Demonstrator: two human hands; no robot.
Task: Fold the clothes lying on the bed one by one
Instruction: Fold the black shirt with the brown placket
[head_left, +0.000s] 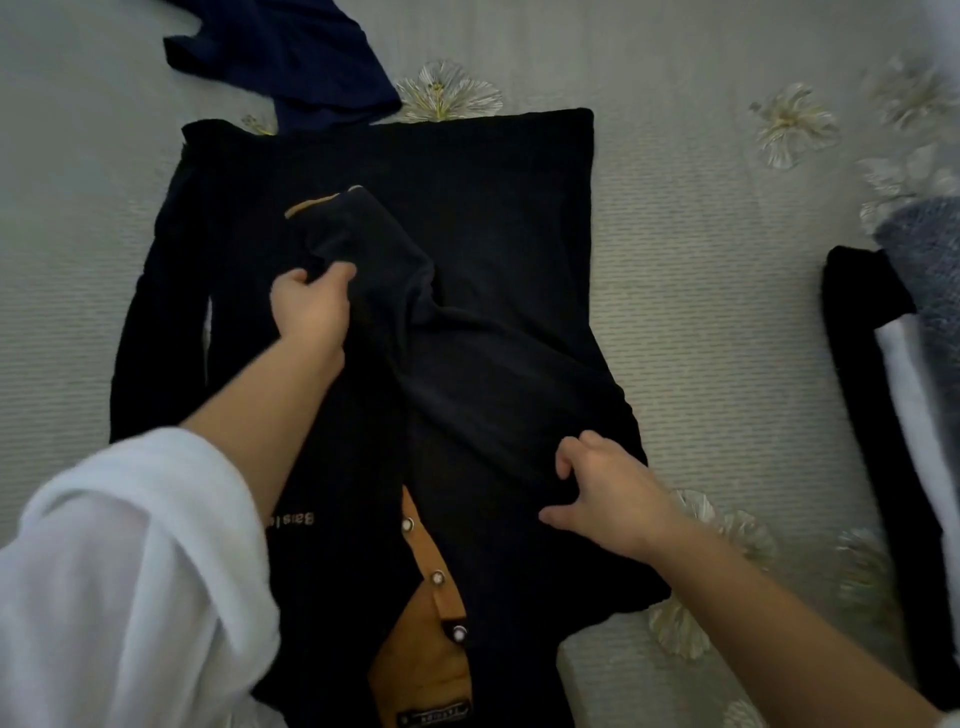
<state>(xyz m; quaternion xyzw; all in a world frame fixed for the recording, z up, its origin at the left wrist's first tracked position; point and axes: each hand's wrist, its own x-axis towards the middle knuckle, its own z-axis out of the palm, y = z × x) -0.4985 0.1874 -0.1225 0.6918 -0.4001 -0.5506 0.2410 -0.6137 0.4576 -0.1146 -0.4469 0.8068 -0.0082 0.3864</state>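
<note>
One black long-sleeved shirt with a tan button placket lies flat in the middle of the pale grey bedspread with printed white flowers. Its collar is at six o'clock, nearest the person, and its hem is at twelve. At eight o'clock a loose white sleeve covers the person's left arm. One black sleeve of the shirt runs straight along its nine o'clock edge. The left grip is clenched on the shirt's other sleeve, which lies slantwise across the chest with its tan-trimmed cuff pointing to eleven o'clock, just past the knuckles. A crumpled navy-blue garment sits at twelve o'clock, its lower edge meeting the shirt's hem. The right grip has its fingers curled into a fold of black cloth at the shirt's four o'clock side, where the crossed sleeve begins, with the thumb stretched toward the placket. At three o'clock, well apart from the shirt, a pile of folded black, white and grey-blue clothes is cut off by the edge of view.
</note>
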